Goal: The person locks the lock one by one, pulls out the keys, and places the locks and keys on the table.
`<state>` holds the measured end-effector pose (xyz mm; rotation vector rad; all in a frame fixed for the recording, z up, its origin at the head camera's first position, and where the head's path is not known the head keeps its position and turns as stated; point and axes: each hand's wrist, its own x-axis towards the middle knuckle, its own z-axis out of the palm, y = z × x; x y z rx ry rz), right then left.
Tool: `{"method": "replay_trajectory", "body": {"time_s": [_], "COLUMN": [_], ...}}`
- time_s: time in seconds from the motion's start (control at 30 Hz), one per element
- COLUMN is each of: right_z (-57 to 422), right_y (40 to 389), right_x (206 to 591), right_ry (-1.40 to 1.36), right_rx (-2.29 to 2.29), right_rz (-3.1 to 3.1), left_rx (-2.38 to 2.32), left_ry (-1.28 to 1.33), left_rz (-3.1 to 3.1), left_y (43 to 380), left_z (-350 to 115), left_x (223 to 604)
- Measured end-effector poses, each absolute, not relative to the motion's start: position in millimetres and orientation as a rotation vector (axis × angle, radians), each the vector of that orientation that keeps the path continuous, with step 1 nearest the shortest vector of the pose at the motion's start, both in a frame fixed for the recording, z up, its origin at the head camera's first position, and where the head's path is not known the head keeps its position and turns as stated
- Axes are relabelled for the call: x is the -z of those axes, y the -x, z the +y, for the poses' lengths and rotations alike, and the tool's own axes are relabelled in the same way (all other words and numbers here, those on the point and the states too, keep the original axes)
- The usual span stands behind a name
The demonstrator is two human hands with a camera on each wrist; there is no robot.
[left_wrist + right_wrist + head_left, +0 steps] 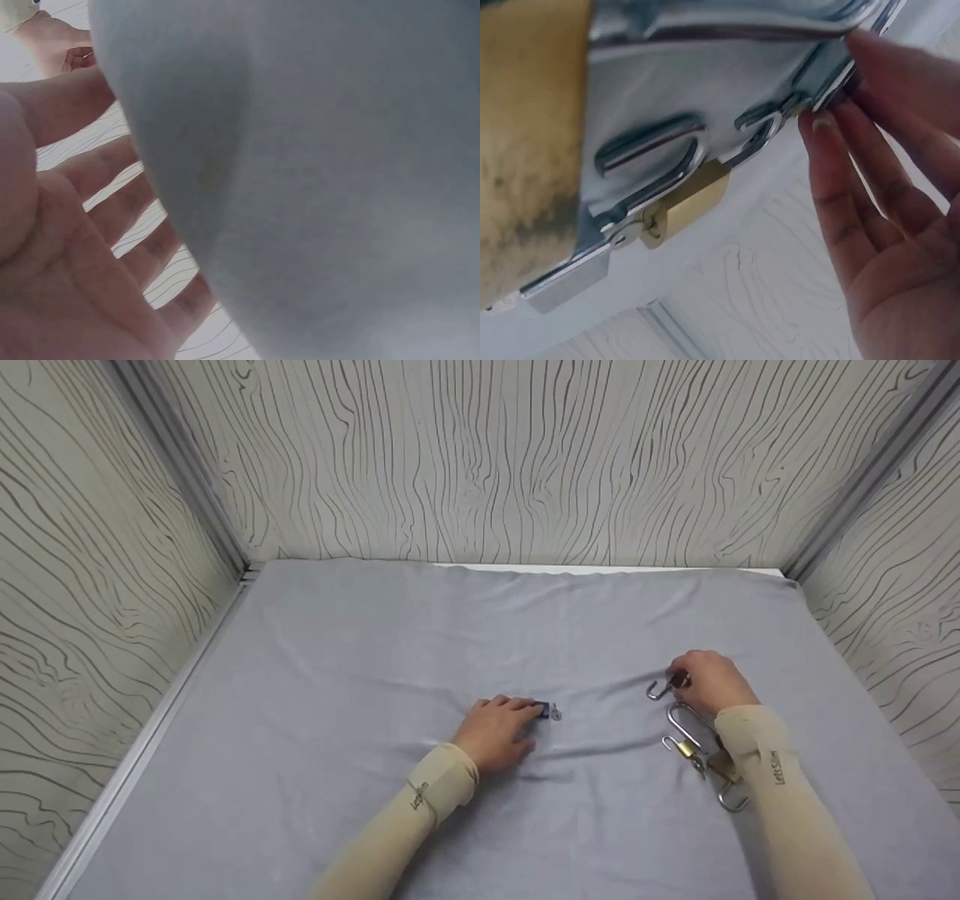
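My left hand [495,735] lies palm down on the cloth, and its outstretched fingertips touch a small blue padlock [544,709]. A key [556,712] sticks out at that lock's right end; the rest is under the fingers. Fairly straight, spread fingers [135,217] show in the left wrist view. Farther right, my right hand [712,682] pinches a small dark padlock [679,680] between thumb and fingers, its open shackle pointing left. Just below lie a small brass padlock [686,748] with a key and a large brass padlock [721,767], partly behind the right wrist.
Grey wrinkled cloth [360,660] covers the table. A long metal shackle [684,725] and another curved shackle [733,802] lie by the right forearm. Wood-grain panels [480,465] rise at the back and both sides.
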<state>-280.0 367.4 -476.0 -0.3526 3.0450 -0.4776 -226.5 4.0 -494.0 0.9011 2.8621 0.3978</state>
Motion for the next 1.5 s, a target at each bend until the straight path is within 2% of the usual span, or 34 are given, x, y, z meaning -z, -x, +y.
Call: {"method": "replay_trajectory", "body": {"time_s": [0.23, 0.5, 1.0, 1.27, 1.5], "right_z": [357.9, 322.4, 230.2, 216.1, 213.5], "right_y": [273.8, 263.0, 236.0, 230.2, 233.9], "right_x": [467.6, 449.6, 440.0, 445.2, 449.2], "right_ry": [0.392, 0.594, 1.277, 1.291, 1.296], "right_rx": [0.460, 0.550, 0.781, 0.868, 1.036], "right_rz": [3.103, 3.214, 3.333, 3.323, 3.316], "left_rx": [-0.368, -0.530, -1.184, -1.313, -1.506], "left_ry": [-0.912, -0.958, -0.923, -1.000, -0.945], "left_rz": [2.870, 2.937, 2.729, 2.825, 2.832], "left_y": [225.9, 224.5, 226.9, 225.4, 227.6], "left_z": [6.2, 9.5, 18.6, 19.5, 19.8], "left_x": [494.6, 489.2, 482.9, 482.9, 482.9]}}
